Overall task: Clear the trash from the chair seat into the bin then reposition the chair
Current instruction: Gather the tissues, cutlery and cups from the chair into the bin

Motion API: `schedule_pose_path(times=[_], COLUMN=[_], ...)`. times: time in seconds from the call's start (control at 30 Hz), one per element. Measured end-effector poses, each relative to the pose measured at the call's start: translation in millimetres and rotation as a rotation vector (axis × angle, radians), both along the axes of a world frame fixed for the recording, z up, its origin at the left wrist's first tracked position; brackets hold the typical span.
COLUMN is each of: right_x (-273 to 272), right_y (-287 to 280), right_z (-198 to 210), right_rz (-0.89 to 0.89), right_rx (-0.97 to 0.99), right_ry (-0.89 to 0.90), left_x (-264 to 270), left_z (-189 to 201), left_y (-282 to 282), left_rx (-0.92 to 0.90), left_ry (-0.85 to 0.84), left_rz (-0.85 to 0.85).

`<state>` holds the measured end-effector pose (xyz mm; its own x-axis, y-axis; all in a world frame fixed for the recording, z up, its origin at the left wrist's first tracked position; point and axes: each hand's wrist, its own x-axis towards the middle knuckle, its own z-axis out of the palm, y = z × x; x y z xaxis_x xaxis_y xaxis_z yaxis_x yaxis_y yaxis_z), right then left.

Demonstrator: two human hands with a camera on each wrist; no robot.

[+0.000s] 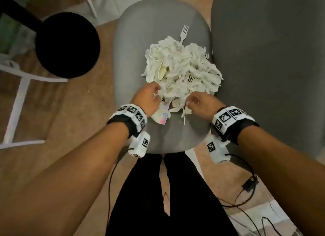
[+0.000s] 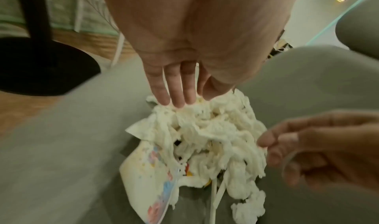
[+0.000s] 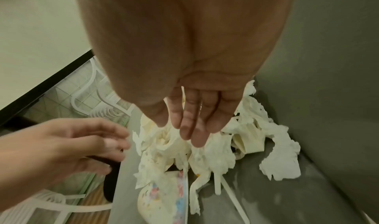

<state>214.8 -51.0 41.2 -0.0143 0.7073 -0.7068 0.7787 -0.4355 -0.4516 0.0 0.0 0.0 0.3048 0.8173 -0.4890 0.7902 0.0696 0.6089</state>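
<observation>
One grey chair seat (image 1: 140,42) fills the centre of the head view, its backrest (image 1: 267,59) at the right of the frame. One heap of crumpled white tissues (image 1: 182,68) sits on the seat, right of centre, touching the backrest edge. One white plastic fork (image 1: 183,32) pokes out at the heap's upper edge, tines pointing to the top of the frame. One paper cup with coloured print (image 1: 161,115) lies on its side at the heap's lower left, partly under tissue. Two thin white sticks (image 2: 215,195) jut from the heap's lower edge; what they belong to is unclear. Two hands at the heap's lower edge: left hand (image 1: 146,98) lower left, fingers (image 2: 178,88) extended close together, tips touching tissue, thumb alongside, no clear grip on anything; right hand (image 1: 201,102) lower right, fingers (image 3: 194,122) also fairly straight, tips over the tissue, whether it pinches any cannot be told. One ring shows on the right hand. One black round table base (image 1: 67,45) stands upper left on the wood floor, with one white chair frame (image 1: 19,95) at the left. Bin not seen in any view
</observation>
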Motion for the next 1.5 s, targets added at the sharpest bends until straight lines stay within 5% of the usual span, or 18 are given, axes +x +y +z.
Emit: schedule_pose_path(times=[0.17, 0.27, 0.47, 0.7, 0.97, 1.2, 1.5], right_x=[9, 7, -8, -24, 6, 31, 35], right_y=[10, 26, 69, 97, 80, 68, 64], right_z=[-17, -24, -42, -66, -48, -72, -50], right_rz=[0.028, -0.005, -0.028, 0.272, -0.052, 0.076, -0.020], right_rx=[0.102, 0.257, 0.554, 0.385, 0.587, 0.370, 0.457], right_ry=[-0.048, -0.070, -0.170, -0.351, -0.287, -0.427, -0.307], left_x=[25, 18, 8, 3, 3, 0, 3], left_z=[-54, -79, -76, -66, -70, -74, -50], left_y=[-5, 1, 5, -1, -10, -21, -27], left_rx=[0.095, 0.128, 0.223, 0.193, 0.246, 0.245, 0.118], left_ry=[0.087, 0.003, -0.157, -0.289, -0.211, -0.216, -0.251], left_rz=[0.002, 0.122, 0.148, 0.325, 0.403, 0.371, 0.429])
